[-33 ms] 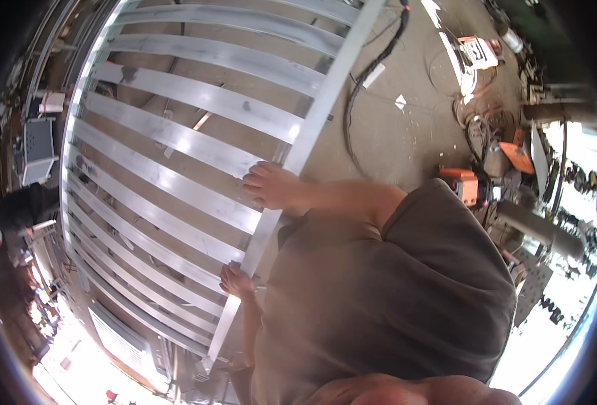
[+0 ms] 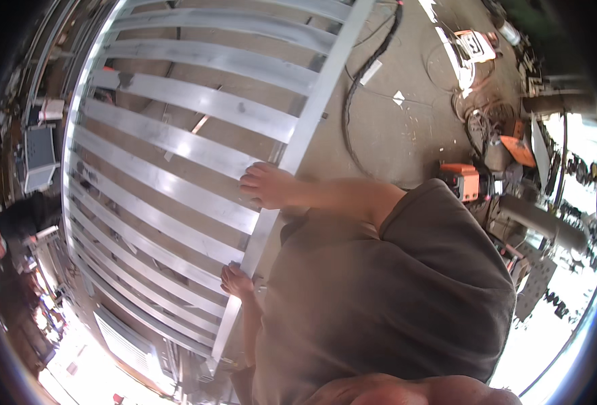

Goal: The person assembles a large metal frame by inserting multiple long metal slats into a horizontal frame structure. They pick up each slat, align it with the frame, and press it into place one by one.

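Note:
A large slatted metal frame [image 2: 315,115] stretches across the left half of the view, with several bright, flat slats running between two long side rails. My right hand [image 2: 266,185] lies over the near rail, its fingers hooked past the inner edge beside a slat's end. Lower down the same rail, my left hand [image 2: 236,280] wraps round it, close to another slat end. Its palm and the underside of the grip are hidden. Both forearms come from my torso in a dark shirt.
A black cable [image 2: 348,101] snakes over the floor beyond the rail. Orange-and-black machines [image 2: 462,182] and coiled hoses stand at the right. A grey cabinet [image 2: 40,150] is at the far left, with a dark-clothed person [image 2: 25,219] below it. A louvred panel [image 2: 126,341] lies at lower left.
The whole view has turned slightly, so the frame's upper end sits a little further left. Both hands keep their places on the rail.

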A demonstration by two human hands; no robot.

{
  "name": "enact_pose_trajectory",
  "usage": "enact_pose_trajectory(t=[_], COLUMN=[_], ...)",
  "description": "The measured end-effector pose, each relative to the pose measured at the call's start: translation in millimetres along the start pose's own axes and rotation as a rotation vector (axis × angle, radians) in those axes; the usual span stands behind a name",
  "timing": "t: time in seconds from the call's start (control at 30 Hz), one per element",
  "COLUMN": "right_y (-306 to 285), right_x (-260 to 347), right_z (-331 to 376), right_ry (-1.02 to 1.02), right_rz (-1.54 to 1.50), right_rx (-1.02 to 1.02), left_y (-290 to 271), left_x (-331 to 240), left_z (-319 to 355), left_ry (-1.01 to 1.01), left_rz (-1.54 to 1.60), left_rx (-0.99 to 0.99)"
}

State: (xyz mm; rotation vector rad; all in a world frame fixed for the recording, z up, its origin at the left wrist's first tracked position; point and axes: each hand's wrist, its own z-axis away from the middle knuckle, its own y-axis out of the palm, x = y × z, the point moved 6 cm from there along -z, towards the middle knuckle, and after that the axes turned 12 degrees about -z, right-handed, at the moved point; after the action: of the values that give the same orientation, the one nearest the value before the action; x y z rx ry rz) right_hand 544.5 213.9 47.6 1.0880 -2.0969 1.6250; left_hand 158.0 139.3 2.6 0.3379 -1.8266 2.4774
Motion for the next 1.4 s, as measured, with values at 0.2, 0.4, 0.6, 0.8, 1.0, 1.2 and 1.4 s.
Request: enact_pose_trajectory(t=[0.2,0.4,0.6,0.8,1.0,1.2,1.4], right_y=[-1.9,-17.0,-15.0,-9.1,-5.9,-1.8,-7.7], right_x=[-8.6,-1.2,10.0,1.8,2.6,1.0,8.9], right_z=[35.0,100.9,116.2,114.3,110.5,96.6,84.5], right_ry=[0.095,0.149,0.248,0.267,0.179,0.145,0.089], right_rz=[0.085,0.107,0.110,0.095,0.152,0.195,0.192], right_rx=[-0.092,-0.192,-0.048,0.087,0.094,0.280,0.286], left_y=[15.7,26.9,18.8,73.7,198.7,270.7,317.7], left_x=[1.0,-14.0,-27.4,-37.5,-15.0,-17.0,-67.1], left_z=[-1.1,34.3,97.3,200.1,327.7,426.0,449.9], left_ry=[-0.001,-0.017,0.025,0.040,-0.034,-0.247,-0.574], left_rz=[0.160,0.052,0.071,0.334,0.504,0.922,1.062], left_rx=[0.003,-0.012,-0.113,0.065,0.503,0.465,0.424])
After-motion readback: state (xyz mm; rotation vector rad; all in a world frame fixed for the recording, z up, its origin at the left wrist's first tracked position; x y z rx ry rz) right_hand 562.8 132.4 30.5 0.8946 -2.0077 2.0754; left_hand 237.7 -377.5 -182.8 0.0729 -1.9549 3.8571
